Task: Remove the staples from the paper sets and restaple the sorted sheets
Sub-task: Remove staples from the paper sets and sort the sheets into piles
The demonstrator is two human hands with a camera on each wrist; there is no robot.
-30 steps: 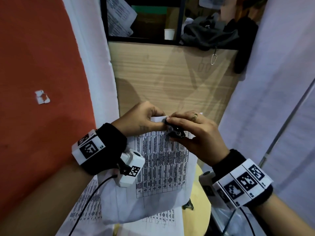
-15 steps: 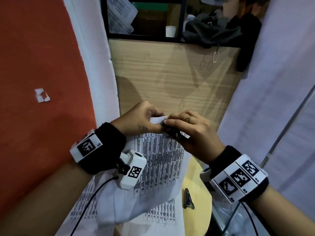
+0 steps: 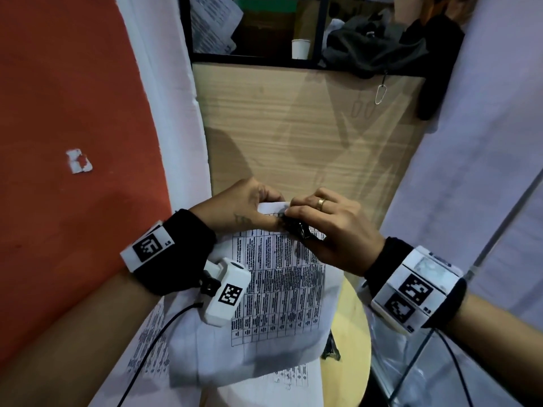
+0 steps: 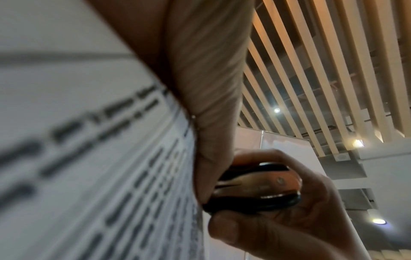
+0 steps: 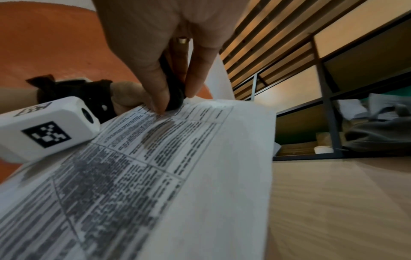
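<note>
Two hands work at the top edge of one paper set (image 3: 279,289), which is held up off the round yellow bench (image 3: 352,333) rather than lying flat on it. The left hand (image 3: 241,207) pinches the top margin of the set, thumb on the printed face and fingers curled behind. The right hand (image 3: 329,227) is clamped on a black staple remover (image 4: 255,186), whose metal jaws sit against the same margin, touching the left thumb in the left wrist view. The staple itself is hidden by the fingertips, so jaw engagement cannot be confirmed. Risk one: tearing. The sheets hang unsupported, so a pull directed away from the page instead of along the staple legs would likely rip the corner. Risk two: pinching. The jaws close right beside the left thumb, and a slip off the staple crown could nip it. Risk three: partial extraction. If only one leg lifts, the sheets would stay joined and a second bite would enlarge the holes. Risk four: sheet loss. Once the staple releases, only the left-hand pinch keeps the sheets ordered; a loose grip would let them slide down onto the other printed sheets (image 3: 152,342) lying at the near-left edge of the bench and mix with them. A small dark object (image 3: 330,349), possibly a clip, lies on the bench just beside the hanging set.
</note>
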